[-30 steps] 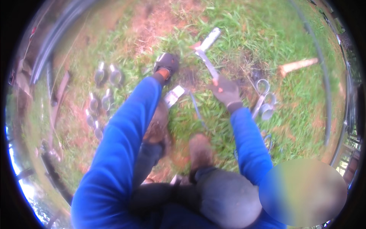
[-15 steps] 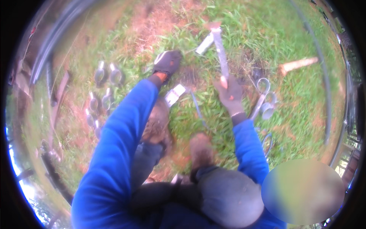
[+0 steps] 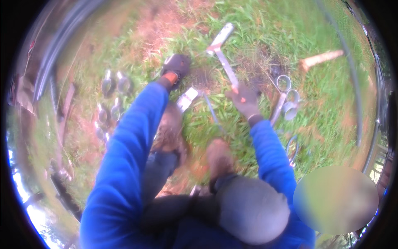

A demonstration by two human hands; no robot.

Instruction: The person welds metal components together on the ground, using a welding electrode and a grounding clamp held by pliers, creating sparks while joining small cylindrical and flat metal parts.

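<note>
My gloved left hand [image 3: 176,66] is closed at the left of the work area; a thin line runs from it toward the tool head, but its grip is too blurred to make out. In my gloved right hand [image 3: 244,99] is a hammer [image 3: 226,67], gripped by its long grey handle. The hammer's head lies at the near end of a pale metal piece [image 3: 224,34] on the grass. Between my arms, near my left boot, rests a short light metal piece [image 3: 188,98]. A thin bluish strip [image 3: 211,108] lies beside it.
Several metal rings with tabs [image 3: 107,85] lie on the grass at left. At right are more metal rings [image 3: 291,97] beside a flat bar [image 3: 277,108], and a wooden stick [image 3: 321,60]. Long dark pipes [image 3: 58,41] curve along the left edge. My boots [image 3: 219,157] stand close by.
The hammer's head has swung down and left to the near end of the pale metal piece. My right hand has shifted slightly left; my left hand has hardly moved.
</note>
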